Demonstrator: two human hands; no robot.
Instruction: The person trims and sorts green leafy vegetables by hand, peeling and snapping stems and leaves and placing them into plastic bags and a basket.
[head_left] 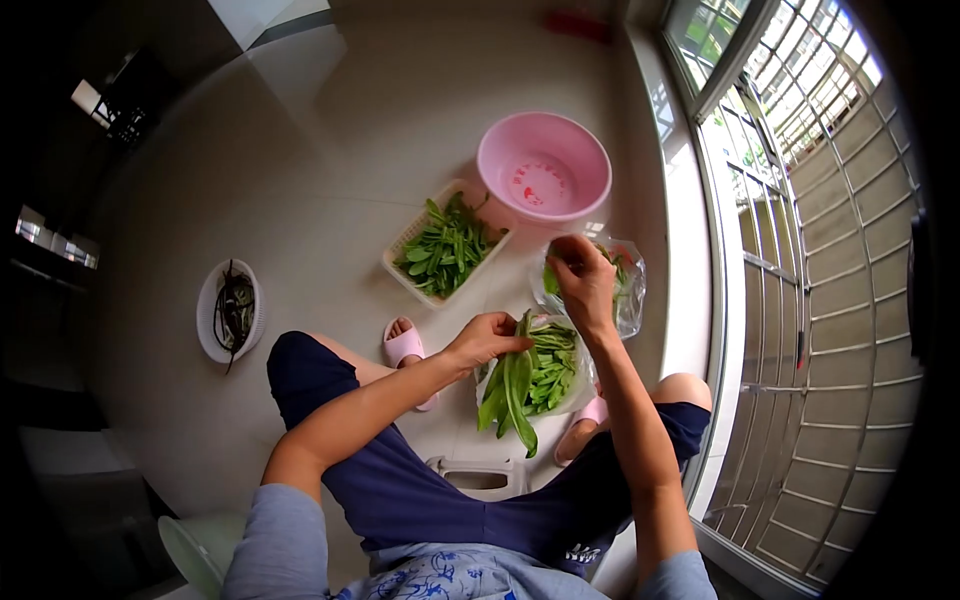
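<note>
My left hand (489,342) is closed on a bunch of leafy greens (514,388), whose long leaves hang down in front of a plastic bag (584,385). More green stalks and leaves (553,368) fill that bag between my feet. Higher up, my right hand (584,285) has its thumb and fingers pinched together over a second clear plastic bag (631,305), which also has greens in it. Whatever is in that pinch, if anything, is too small to tell. Beyond my hands, a cream rectangular basket (397,250) carries a pile of picked green leaves (447,245).
A pink basin (492,150) with red printing inside touches the basket's far corner. To the left stands a white oval basket (207,318) with dark, long, thin vegetables (235,305). A plastic stool (482,475) shows between my legs. A window grille (800,300) borders the right side.
</note>
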